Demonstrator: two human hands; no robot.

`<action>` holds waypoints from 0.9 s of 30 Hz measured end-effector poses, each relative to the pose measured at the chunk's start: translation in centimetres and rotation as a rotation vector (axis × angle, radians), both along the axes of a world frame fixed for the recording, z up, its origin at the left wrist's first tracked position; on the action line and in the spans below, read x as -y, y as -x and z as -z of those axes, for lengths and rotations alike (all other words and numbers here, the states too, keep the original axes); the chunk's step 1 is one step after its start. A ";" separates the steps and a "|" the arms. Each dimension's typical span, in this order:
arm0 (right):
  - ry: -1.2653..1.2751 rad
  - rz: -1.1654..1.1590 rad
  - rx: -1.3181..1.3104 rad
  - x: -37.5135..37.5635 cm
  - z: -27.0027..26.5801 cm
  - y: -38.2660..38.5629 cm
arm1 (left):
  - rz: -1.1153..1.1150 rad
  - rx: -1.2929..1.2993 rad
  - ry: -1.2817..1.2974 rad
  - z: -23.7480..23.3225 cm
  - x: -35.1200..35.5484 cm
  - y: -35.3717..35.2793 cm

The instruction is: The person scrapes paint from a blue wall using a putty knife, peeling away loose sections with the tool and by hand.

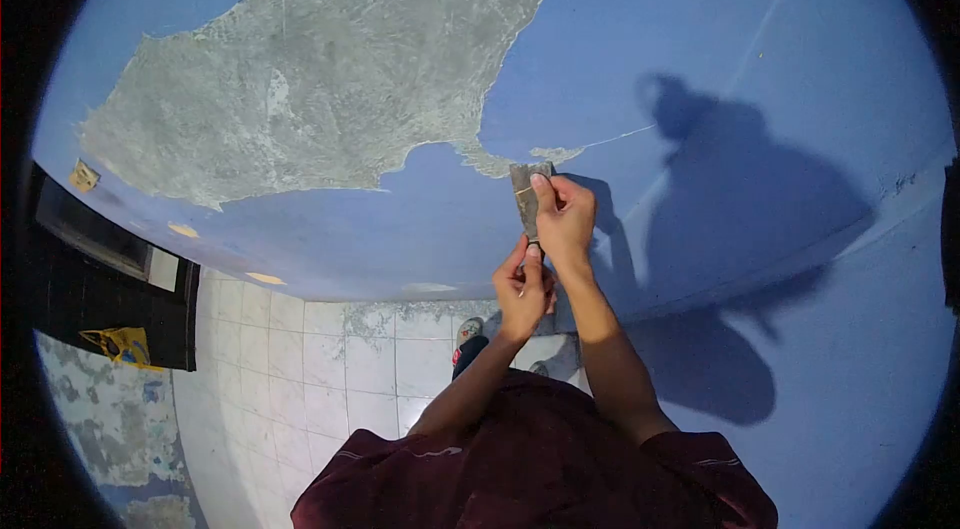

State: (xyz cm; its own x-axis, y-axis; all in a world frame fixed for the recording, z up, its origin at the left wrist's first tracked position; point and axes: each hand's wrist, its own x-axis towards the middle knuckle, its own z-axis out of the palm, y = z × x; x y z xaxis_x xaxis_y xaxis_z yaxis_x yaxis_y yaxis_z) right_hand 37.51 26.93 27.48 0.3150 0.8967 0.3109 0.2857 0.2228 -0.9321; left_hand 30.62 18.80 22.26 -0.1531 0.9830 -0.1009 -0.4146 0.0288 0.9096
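Note:
A flat scraper (522,191) with a worn grey blade stands upright, its top edge at the border of the peeled paint. My right hand (567,219) is closed on the blade, thumb pressed to its face. Lower down, my left hand (522,294) is wrapped round the scraper's handle end, which the fingers mostly hide. Above and to the left, a large bare grey patch (330,69) shows in the blue wall (620,29), with ragged paint edges. A thin pale scratch runs right from a small bare strip (556,154) beside the blade.
White floor tiles (330,359) lie below, with grey dust along the wall's foot. My shoe (469,330) is close to the wall. At left are a dark piece of furniture (110,299), a yellow bag (128,344) and a wall socket (84,176). My shadow falls on the wall at right.

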 end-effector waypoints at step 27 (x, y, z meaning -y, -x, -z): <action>-0.064 0.069 0.125 0.3 0.1 -1.5 | 0.243 -0.051 -0.165 3.2 -1.5 -2.6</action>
